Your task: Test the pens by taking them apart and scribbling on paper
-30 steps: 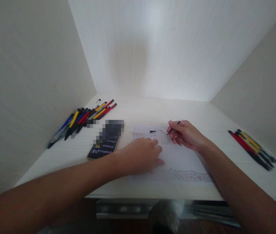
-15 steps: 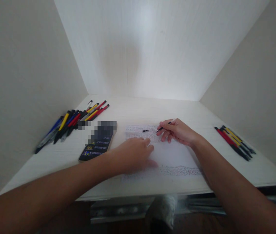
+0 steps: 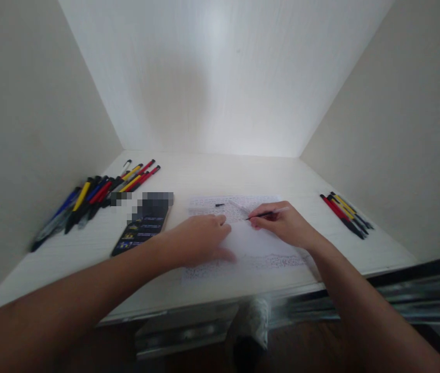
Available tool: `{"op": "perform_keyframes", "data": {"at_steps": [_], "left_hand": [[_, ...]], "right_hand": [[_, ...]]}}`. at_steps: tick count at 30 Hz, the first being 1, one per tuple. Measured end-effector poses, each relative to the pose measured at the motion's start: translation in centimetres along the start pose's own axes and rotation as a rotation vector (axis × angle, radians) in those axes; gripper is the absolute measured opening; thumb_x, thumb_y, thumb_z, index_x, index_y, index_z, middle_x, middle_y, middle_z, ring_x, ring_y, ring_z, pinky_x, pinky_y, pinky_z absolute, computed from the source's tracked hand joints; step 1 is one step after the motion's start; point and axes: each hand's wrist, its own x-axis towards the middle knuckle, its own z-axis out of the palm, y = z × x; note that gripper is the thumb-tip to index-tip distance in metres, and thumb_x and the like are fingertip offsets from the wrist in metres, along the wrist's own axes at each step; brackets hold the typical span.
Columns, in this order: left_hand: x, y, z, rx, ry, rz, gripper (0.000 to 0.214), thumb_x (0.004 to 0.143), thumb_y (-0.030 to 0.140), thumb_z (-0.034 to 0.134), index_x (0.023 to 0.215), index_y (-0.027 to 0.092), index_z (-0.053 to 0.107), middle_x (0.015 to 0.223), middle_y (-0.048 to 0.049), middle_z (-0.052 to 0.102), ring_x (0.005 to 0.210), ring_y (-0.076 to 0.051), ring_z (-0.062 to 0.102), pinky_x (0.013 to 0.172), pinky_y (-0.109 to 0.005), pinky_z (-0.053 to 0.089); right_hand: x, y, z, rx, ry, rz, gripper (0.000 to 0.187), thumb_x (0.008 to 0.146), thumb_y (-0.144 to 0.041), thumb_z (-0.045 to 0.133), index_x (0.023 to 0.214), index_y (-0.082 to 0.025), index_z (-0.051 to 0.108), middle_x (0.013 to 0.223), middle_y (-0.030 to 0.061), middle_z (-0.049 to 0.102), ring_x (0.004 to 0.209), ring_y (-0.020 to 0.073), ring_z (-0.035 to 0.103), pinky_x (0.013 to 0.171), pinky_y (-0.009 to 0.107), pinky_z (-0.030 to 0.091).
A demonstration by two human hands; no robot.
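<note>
We see the right hand pinching a thin pen refill over the sheet of paper, its long axis nearly level, dark tip pointing left and pale end right, while the left hand lies flat, fingers loosely spread, on the sheet.

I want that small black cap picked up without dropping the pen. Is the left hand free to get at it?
Probably yes. The left hand lies flat on the paper, holding nothing, and the small black cap lies just beyond its fingertips with bare paper between. The right hand holds the pen off to the side.
</note>
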Motion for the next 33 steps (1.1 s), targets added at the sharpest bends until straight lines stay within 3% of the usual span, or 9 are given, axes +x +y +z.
{"op": "perform_keyframes", "data": {"at_steps": [13,24,33], "left_hand": [[0.1,-0.4,0.7,0.006,0.002,0.002,0.051,0.092,0.065,0.052,0.090,0.016,0.064,0.085,-0.0070,0.062,0.064,-0.018,0.052,0.060,-0.031,0.039],[0.1,-0.2,-0.2,-0.019,-0.060,-0.015,0.048,0.093,0.062,0.054,0.086,0.015,0.062,0.086,-0.0069,0.062,0.066,-0.018,0.052,0.059,-0.031,0.036],[0.1,-0.2,-0.3,-0.057,-0.057,-0.019,0.047,0.094,0.062,0.054,0.084,0.016,0.060,0.082,-0.0060,0.059,0.063,-0.017,0.049,0.056,-0.032,0.033]], "right_hand": [[0.6,2.0,1.6,0.127,0.141,0.051,0.015,0.078,-0.030,0.077,0.084,-0.019,0.069,0.074,0.0045,0.072,0.067,0.0169,0.067,0.061,0.030,0.051],[0.6,1.7,1.7,0.133,0.128,0.065,0.009,0.075,-0.024,0.077,0.078,-0.019,0.069,0.068,0.0028,0.070,0.062,0.0145,0.064,0.055,0.026,0.048],[1.1,2.5,2.2,0.076,0.149,-0.011,0.004,0.076,-0.021,0.075,0.077,-0.019,0.071,0.071,0.0024,0.071,0.064,0.0152,0.066,0.057,0.027,0.050]]}}
